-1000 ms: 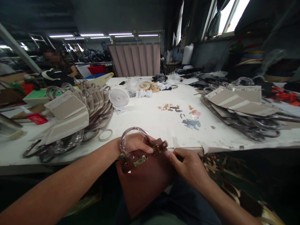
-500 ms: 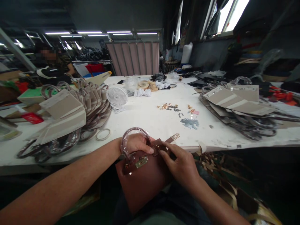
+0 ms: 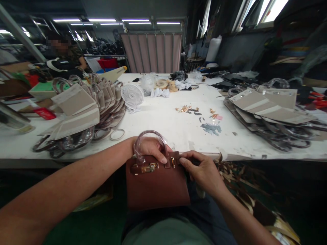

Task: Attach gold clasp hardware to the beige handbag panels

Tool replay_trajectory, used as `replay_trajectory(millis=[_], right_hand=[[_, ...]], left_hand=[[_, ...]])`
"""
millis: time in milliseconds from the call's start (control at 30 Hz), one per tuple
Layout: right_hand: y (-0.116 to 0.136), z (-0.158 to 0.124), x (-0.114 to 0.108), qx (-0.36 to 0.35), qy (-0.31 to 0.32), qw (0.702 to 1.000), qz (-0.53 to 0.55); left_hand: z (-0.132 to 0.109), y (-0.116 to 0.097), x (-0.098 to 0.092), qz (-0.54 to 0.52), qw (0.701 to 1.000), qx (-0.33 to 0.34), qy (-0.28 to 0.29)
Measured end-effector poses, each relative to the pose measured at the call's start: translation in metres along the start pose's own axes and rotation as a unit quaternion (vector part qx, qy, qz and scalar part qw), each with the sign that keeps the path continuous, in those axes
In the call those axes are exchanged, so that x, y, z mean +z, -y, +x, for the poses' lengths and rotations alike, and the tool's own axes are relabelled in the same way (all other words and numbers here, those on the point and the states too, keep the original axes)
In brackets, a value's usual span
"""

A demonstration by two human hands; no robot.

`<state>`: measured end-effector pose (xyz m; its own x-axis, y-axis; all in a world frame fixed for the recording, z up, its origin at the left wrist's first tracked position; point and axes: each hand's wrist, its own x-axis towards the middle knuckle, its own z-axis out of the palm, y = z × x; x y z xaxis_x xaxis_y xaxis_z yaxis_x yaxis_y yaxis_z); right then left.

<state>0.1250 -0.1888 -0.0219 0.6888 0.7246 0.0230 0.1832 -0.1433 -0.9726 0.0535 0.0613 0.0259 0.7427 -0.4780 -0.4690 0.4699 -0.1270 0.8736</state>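
Note:
A small brown handbag (image 3: 157,190) rests upright on my lap at the table's front edge. Its arched handle (image 3: 150,132) is wrapped in clear plastic. My left hand (image 3: 153,149) reaches through the handle and grips the bag's top edge, thumb on the front. My right hand (image 3: 200,170) pinches a brown strap (image 3: 178,159) at the bag's upper right corner, beside an upright gold fitting (image 3: 173,162). At the left of the front, a gold clasp plate (image 3: 150,167) lies on another strap. The fingers behind the bag are hidden.
Stacked bag panels with wrapped handles stand left (image 3: 84,112) and right (image 3: 270,105). Gold fittings (image 3: 187,109) and grey metal plates (image 3: 211,128) lie mid-table. A white fan (image 3: 132,96), tape rolls (image 3: 162,83) and a tape ring (image 3: 117,134) lie around. Another person (image 3: 63,58) sits at far left.
The handbag has turned level and faces me more squarely. The strap end with its metal plate, which stuck out at the right, no longer shows there. My right hand has moved slightly right.

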Motion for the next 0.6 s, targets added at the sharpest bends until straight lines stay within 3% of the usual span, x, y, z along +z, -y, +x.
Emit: replay_trajectory(millis=[133,267,467,600], right_hand=[[0.002,-0.005,0.005,-0.062,-0.035,0.996,-0.051],[0.005,-0.01,0.009,-0.116,-0.053,0.974,-0.19],[0.004,-0.007,0.015,-0.115,-0.054,0.923,-0.363],[0.0,-0.001,0.015,-0.107,-0.052,0.906,-0.407]], left_hand=[[0.001,-0.001,0.001,0.0,1.0,-0.004,-0.018],[0.005,0.0,0.003,-0.015,1.0,0.01,-0.013],[0.015,0.004,0.009,-0.035,0.999,0.013,-0.036],[0.015,0.013,0.002,-0.079,0.994,0.042,-0.055]])
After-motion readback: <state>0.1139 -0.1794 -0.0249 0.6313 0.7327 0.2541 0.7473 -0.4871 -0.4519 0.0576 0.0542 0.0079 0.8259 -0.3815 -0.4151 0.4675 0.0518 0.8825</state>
